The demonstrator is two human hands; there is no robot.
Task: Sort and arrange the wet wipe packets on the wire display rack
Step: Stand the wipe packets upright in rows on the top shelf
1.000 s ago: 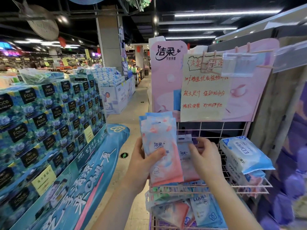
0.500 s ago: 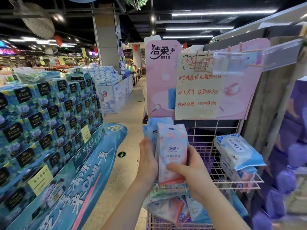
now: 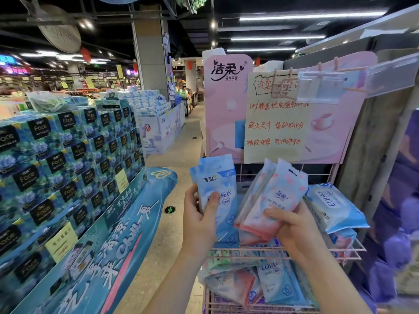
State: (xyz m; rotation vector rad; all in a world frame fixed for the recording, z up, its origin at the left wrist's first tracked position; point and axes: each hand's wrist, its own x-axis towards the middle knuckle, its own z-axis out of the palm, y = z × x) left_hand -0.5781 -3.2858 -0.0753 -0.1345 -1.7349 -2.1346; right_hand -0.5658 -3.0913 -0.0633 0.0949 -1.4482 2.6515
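My left hand (image 3: 199,220) grips a small stack of blue wet wipe packets (image 3: 218,189), held upright in front of the pink wire display rack (image 3: 283,249). My right hand (image 3: 294,225) pinches a few pink-and-white packets (image 3: 276,198), tilted to the right over the rack's upper shelf. Larger blue packets (image 3: 333,207) lie stacked at the right end of that shelf. On the lower shelf several pink and blue packets (image 3: 256,284) lie jumbled.
A pink brand board with a handwritten yellow sign (image 3: 276,123) stands behind the rack. At the left rises a tall stack of blue tissue boxes (image 3: 68,155) on a blue base. The tiled aisle (image 3: 176,159) runs ahead between them. Purple goods (image 3: 399,223) fill the right edge.
The single bundle has been split: my right hand drew the pink packets off to the right, while my left hand keeps the blue ones.
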